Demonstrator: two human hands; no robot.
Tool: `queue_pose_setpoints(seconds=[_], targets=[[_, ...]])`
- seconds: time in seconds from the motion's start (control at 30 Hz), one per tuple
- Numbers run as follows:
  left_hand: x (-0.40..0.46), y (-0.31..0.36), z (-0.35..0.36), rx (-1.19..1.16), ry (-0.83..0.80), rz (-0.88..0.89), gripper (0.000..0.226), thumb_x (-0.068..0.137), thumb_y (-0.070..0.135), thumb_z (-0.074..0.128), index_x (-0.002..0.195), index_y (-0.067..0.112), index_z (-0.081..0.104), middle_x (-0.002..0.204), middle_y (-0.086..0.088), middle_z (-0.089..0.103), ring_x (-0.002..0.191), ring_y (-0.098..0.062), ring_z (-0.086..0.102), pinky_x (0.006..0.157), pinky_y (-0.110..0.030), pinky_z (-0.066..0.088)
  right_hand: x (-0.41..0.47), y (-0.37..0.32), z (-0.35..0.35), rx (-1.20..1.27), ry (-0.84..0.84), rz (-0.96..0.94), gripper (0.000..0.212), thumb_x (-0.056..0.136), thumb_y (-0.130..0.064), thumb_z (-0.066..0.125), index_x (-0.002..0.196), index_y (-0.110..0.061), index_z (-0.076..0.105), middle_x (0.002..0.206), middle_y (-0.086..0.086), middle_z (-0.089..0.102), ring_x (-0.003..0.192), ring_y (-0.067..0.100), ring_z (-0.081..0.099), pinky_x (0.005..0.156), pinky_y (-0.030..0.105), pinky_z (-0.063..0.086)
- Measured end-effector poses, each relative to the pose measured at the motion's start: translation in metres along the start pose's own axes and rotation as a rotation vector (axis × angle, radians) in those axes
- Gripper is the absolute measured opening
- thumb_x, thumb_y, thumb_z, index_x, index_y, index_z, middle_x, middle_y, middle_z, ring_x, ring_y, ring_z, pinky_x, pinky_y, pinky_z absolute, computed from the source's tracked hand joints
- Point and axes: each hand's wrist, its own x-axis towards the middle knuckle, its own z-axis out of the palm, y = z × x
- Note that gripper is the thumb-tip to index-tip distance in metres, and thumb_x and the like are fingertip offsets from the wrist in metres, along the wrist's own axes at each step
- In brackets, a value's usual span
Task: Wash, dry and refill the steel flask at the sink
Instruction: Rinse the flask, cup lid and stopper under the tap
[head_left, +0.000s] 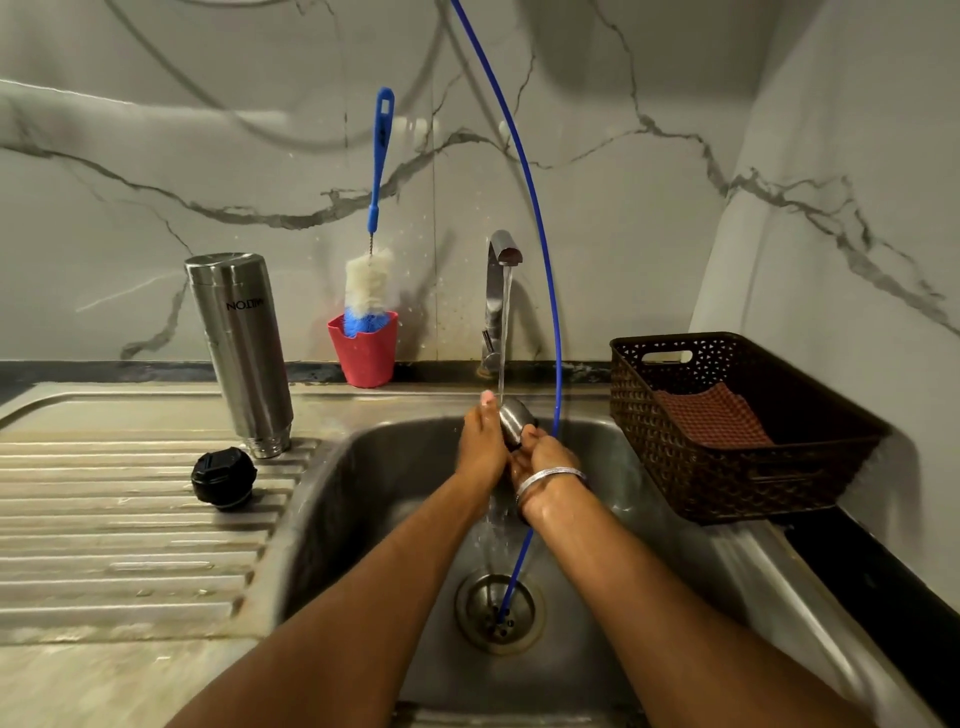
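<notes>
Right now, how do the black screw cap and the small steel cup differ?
The black ribbed screw cap lies untouched on the drainboard; the small rounded steel cup is held by the left hand and right hand. The cap is out of the water; the cup sits under the running tap. Both are off the steel flask.

A thin blue hose (540, 234) arcs down through the sink (363, 467) basin to the drain, crossing the tap (500, 291). The drainboard's back edge is crowded by the inverted flask (241, 348), black cap (223, 478) and red cup (364, 348); its front ridges lie open.
</notes>
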Motion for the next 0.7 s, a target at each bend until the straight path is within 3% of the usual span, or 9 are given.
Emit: queue_pose_setpoints(seconds=[0.07, 0.13, 0.23, 0.33, 0.4, 0.5, 0.63, 0.7], targets=[[-0.003, -0.004, -0.005, 0.203, 0.005, 0.186, 0.039, 0.106, 0.047, 0.044, 0.136, 0.023, 0.051, 0.117, 0.002, 0.064, 0.111, -0.017, 0.064, 0.102, -0.041, 0.054, -0.001, 0.001, -0.001, -0.036, -0.045, -0.051, 0.009, 0.095, -0.003, 0.061, 0.095, -0.004, 0.07, 0.084, 0.014, 0.071, 0.077, 0.025, 0.07, 0.068, 0.036, 0.058], [-0.003, -0.004, -0.013, 0.246, 0.008, 0.239, 0.036, 0.102, 0.041, 0.057, 0.133, 0.022, 0.057, 0.115, 0.004, 0.067, 0.108, -0.014, 0.066, 0.098, -0.037, 0.056, -0.001, -0.001, -0.004, -0.201, -0.108, -0.174, 0.014, 0.096, -0.004, 0.062, 0.087, -0.009, 0.071, 0.083, 0.01, 0.074, 0.078, 0.023, 0.072, 0.07, 0.034, 0.059], [-0.004, 0.003, -0.029, -0.034, -0.081, 0.053, 0.036, 0.098, 0.035, 0.066, 0.127, 0.015, 0.067, 0.114, -0.008, 0.075, 0.104, -0.02, 0.072, 0.086, -0.034, 0.061, 0.006, -0.008, -0.012, -0.747, -0.218, -0.578, 0.02, 0.098, -0.007, 0.061, 0.085, -0.016, 0.073, 0.085, 0.006, 0.075, 0.085, 0.024, 0.074, 0.072, 0.031, 0.061], [-0.014, 0.015, -0.036, -0.373, -0.2, -0.185, 0.03, 0.101, 0.028, 0.061, 0.122, 0.007, 0.069, 0.111, -0.014, 0.076, 0.102, -0.025, 0.073, 0.078, -0.034, 0.061, 0.01, -0.01, -0.018, -1.21, -0.206, -0.996, 0.016, 0.097, -0.015, 0.064, 0.104, -0.02, 0.077, 0.093, -0.001, 0.077, 0.089, 0.015, 0.071, 0.078, 0.03, 0.059], [-0.017, 0.018, -0.037, -0.584, -0.212, -0.299, 0.035, 0.103, 0.03, 0.059, 0.125, 0.004, 0.067, 0.11, -0.018, 0.075, 0.095, -0.027, 0.076, 0.084, -0.037, 0.063, 0.002, -0.015, -0.015, -1.182, -0.131, -1.133, 0.018, 0.096, -0.022, 0.066, 0.111, -0.023, 0.076, 0.101, -0.003, 0.077, 0.093, 0.013, 0.07, 0.08, 0.031, 0.059], [-0.016, 0.019, -0.039, -0.663, -0.249, -0.363, 0.044, 0.102, 0.034, 0.058, 0.135, 0.004, 0.061, 0.129, -0.022, 0.067, 0.101, -0.031, 0.073, 0.104, -0.04, 0.054, -0.002, -0.023, -0.011, -1.064, -0.021, -1.207, 0.019, 0.097, -0.022, 0.065, 0.114, -0.022, 0.075, 0.107, -0.001, 0.076, 0.098, 0.015, 0.069, 0.082, 0.028, 0.057], [-0.015, 0.019, -0.041, -0.663, -0.288, -0.376, 0.047, 0.102, 0.036, 0.058, 0.135, 0.003, 0.059, 0.12, -0.023, 0.068, 0.084, -0.029, 0.074, 0.08, -0.032, 0.061, 0.007, -0.022, -0.014, -1.069, -0.066, -1.128, 0.024, 0.098, -0.014, 0.063, 0.119, -0.019, 0.073, 0.113, 0.003, 0.073, 0.106, 0.019, 0.068, 0.088, 0.033, 0.059], [-0.014, 0.018, -0.043, -0.649, -0.29, -0.372, 0.047, 0.101, 0.038, 0.059, 0.134, 0.003, 0.059, 0.12, -0.023, 0.068, 0.082, -0.03, 0.074, 0.077, -0.032, 0.061, 0.01, -0.019, -0.014, -1.065, -0.062, -1.139, 0.028, 0.097, -0.01, 0.063, 0.122, -0.02, 0.07, 0.116, 0.002, 0.072, 0.107, 0.018, 0.067, 0.09, 0.035, 0.059]])
